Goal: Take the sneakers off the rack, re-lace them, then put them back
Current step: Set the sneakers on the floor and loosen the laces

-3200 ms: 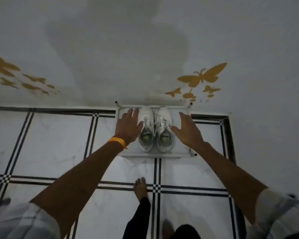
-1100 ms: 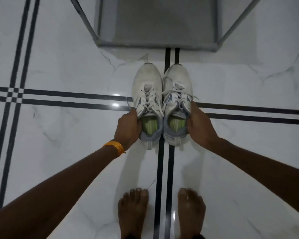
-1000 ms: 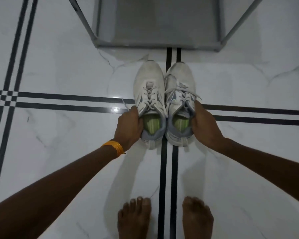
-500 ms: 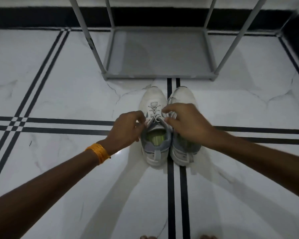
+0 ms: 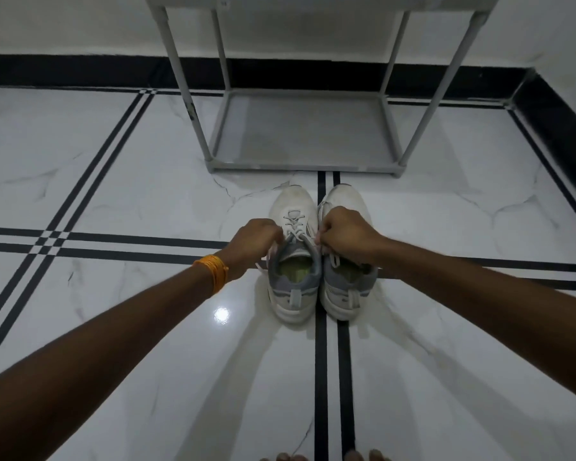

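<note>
The two white sneakers (image 5: 320,257) sit side by side on the white marble floor (image 5: 113,181), toes pointing at the shoe rack (image 5: 305,134), just in front of its bottom shelf. They are off the rack now. A few seconds ago they were up on its top shelf, and one second ago you were gripping them by their sides and setting them down. So the first step looks done.

Now your hands have moved up to the laces (image 5: 295,227) of the left sneaker (image 5: 293,261). Your left hand (image 5: 256,242), the one with the orange bangle (image 5: 213,272), has its fingers curled shut at the left side of the laces. It seems to pinch a lace end, but the fingertips are hidden, so that is a guess. Your right hand (image 5: 345,236) reaches over the right sneaker (image 5: 346,281) with its fingers pressed together on the lace at the other side.

This means you are starting the lacing step. The left shoe's laces are crossed and threaded, so you most likely need to pull the knot loose first. The right shoe waits its turn. Your bare toes (image 5: 323,456) peek in at the bottom edge.
</note>
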The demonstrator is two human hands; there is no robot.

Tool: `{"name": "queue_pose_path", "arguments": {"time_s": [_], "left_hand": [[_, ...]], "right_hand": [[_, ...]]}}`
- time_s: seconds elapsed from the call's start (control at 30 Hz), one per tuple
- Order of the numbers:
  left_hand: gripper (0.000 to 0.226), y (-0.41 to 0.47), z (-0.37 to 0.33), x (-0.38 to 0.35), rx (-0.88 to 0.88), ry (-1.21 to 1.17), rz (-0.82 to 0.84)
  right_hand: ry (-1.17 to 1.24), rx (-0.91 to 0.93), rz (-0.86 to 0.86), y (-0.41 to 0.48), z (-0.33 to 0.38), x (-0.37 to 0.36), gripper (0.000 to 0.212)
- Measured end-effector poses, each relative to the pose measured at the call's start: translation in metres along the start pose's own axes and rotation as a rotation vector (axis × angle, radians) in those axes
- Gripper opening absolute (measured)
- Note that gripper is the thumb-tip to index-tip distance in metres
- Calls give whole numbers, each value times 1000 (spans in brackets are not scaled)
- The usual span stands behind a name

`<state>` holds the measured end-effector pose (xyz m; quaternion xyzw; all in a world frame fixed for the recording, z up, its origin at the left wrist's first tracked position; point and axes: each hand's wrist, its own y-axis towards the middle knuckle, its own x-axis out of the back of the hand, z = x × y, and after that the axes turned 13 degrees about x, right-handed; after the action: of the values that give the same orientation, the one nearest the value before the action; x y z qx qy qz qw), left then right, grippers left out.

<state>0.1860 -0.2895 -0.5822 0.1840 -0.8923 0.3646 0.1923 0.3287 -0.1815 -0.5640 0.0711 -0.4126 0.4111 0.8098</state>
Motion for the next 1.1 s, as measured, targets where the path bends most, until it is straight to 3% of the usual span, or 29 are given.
{"name": "queue_pose_path", "arguments": {"time_s": [0.13,0.2,0.4,0.77,0.87,0.97,1.1], "left_hand": [[16,3,-1,0,76,-205,22],[30,4,-1,-4,77,-239,-32],[34,7,4,-13,68,-244,-147],[36,-6,1,-14,21,-134,-231],[34,-13,-1,-9,-6,-98,-231],[41,-23,-1,6,-33,17,-205],[48,-32,-13,21,-112,118,-165]], "right_hand": [[418,-217,-45,-4,-6,-1,21],[519,-250,-114,-7,-4,-7,17],[451,-123,-275,-17,-10,-18,47],[268,-55,-335,-10,-11,-25,45],[168,1,-300,-13,-10,-17,37],[17,87,-123,-19,-4,6,26],[31,108,62,-30,18,51,41]]}}
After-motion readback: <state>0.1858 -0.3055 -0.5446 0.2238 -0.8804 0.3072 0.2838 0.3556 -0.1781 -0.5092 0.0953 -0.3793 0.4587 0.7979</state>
